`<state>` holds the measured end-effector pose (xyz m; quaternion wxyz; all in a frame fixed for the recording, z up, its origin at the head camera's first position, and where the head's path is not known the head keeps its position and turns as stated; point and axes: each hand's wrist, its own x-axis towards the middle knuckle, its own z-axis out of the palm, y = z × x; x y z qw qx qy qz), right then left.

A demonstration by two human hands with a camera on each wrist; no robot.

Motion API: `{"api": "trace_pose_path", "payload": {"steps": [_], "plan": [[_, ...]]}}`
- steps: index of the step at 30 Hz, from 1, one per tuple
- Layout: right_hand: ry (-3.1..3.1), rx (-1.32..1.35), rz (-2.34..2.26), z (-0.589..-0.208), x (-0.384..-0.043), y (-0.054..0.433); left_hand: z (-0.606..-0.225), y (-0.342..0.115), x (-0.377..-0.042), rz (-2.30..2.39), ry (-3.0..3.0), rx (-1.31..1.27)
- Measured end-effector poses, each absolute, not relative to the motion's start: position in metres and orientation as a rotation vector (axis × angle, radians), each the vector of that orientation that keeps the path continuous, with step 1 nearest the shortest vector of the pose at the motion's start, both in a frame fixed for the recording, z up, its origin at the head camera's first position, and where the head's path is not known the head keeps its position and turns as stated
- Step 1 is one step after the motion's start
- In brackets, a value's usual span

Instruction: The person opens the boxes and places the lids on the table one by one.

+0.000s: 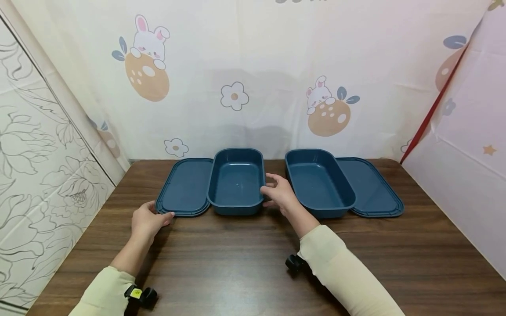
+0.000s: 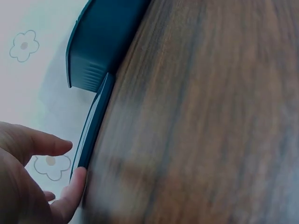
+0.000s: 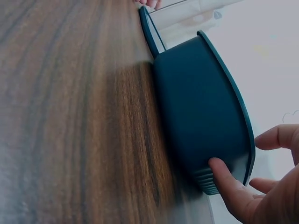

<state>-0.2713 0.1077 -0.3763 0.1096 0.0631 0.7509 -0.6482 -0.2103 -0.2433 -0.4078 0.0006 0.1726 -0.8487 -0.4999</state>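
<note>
A flat dark blue lid (image 1: 186, 186) lies on the table at the left. My left hand (image 1: 148, 221) touches its near left corner; in the left wrist view, a fingertip meets the lid's edge (image 2: 95, 123) while the thumb stays apart from it. Right of this lid stands a dark blue rectangular container (image 1: 237, 182), with nothing inside. My right hand (image 1: 281, 193) is at that container's right side, between the two containers. In the right wrist view, the thumb rests against the container's wall (image 3: 201, 102) and the other fingers stand near the rim, spread.
A second blue container (image 1: 320, 184) stands right of my right hand, its side over the edge of a second lid (image 1: 373, 188). Behind the wooden table (image 1: 221, 263) hangs a patterned cloth (image 1: 269, 57). A patterned panel (image 1: 47, 149) borders the left side.
</note>
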Motion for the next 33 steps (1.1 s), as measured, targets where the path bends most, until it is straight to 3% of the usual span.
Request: {"api": "trace_pose_path", "payload": {"steps": [13, 33], "plan": [[2.515, 0.08, -1.723, -0.373, -0.257, 0.116, -0.399, -0.241, -0.206, -1.122, -2.782, 0.169], [2.877, -0.488, -1.372, -0.367, -0.208, 0.148, -0.379, -0.21, -0.187, -0.809, -2.644, -0.435]]}}
